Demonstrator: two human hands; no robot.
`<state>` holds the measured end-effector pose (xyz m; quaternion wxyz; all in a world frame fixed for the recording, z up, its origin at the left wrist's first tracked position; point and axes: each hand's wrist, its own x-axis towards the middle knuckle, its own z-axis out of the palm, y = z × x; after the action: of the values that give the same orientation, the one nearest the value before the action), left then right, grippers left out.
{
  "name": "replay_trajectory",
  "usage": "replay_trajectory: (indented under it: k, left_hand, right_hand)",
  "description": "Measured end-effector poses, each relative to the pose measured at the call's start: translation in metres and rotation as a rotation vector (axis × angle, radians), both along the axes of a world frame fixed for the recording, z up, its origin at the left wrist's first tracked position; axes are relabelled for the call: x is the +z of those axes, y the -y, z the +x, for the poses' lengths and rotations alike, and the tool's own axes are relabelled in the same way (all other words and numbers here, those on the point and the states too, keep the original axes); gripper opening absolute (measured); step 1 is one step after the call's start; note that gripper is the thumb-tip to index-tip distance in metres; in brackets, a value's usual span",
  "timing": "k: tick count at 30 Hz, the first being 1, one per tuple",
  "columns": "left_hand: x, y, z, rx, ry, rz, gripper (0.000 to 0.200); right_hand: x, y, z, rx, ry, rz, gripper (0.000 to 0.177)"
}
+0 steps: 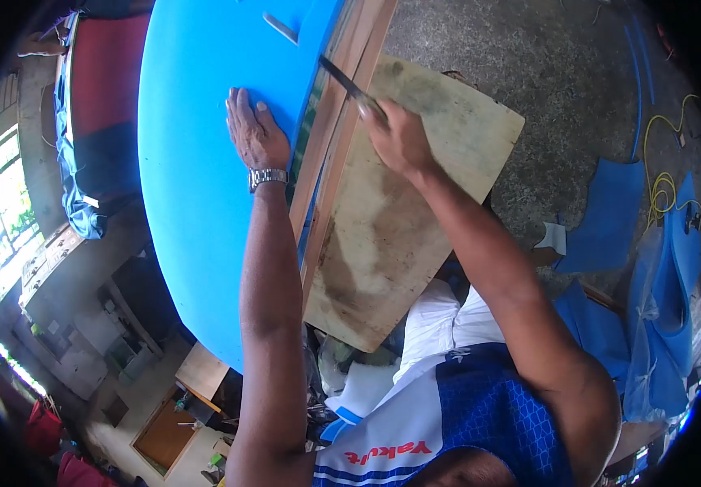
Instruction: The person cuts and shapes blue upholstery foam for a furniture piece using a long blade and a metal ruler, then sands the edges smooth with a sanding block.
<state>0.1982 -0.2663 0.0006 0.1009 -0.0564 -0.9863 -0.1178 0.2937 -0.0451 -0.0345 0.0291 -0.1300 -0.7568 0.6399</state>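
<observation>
A large blue foam sheet [196, 162] with a curved outer edge spreads out in front of me. My left hand [255, 134] lies flat on it with the fingers extended, a metal-banded watch [268, 176] at the wrist. My right hand [395, 134] is closed around the handle of a knife [341, 77] with a dark, narrow blade. The blade's tip reaches the sheet's straight right edge. Alongside that edge run long wooden strips [328, 150]. A slim grey piece [281, 29] rests on the sheet, beyond my left hand.
Below the strips sits a stained plywood board [423, 187]. Blue sheet pieces [606, 215] and a coiled yellow cord [661, 193] lie on the concrete floor [561, 89] to the right. At upper left, another person's hand [40, 45] is near a red-and-dark panel [111, 73].
</observation>
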Motion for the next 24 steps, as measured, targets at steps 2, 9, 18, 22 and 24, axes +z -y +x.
replay_trajectory:
  k: [2,9,18,22,24]
  left_hand:
    - [0.002,-0.001,0.000,0.010,0.019,-0.010,0.049]
    - [0.005,-0.004,0.000,0.028,0.050,-0.006,0.049]
    - [-0.002,0.003,-0.002,0.006,0.033,-0.012,0.049]
    - [-0.003,0.003,-0.002,0.015,0.032,-0.005,0.048]
    - [0.000,0.003,-0.001,0.018,0.041,0.010,0.047]
  right_hand:
    - [0.008,0.008,-0.036,-0.012,-0.061,0.024,0.027]
    - [0.014,0.000,0.025,0.018,0.012,-0.040,0.028]
    - [0.004,0.012,-0.035,-0.013,-0.101,0.013,0.033]
    - [0.001,0.009,0.000,0.029,-0.047,0.017,0.031]
    - [0.000,0.000,0.043,0.081,0.047,0.005,0.027]
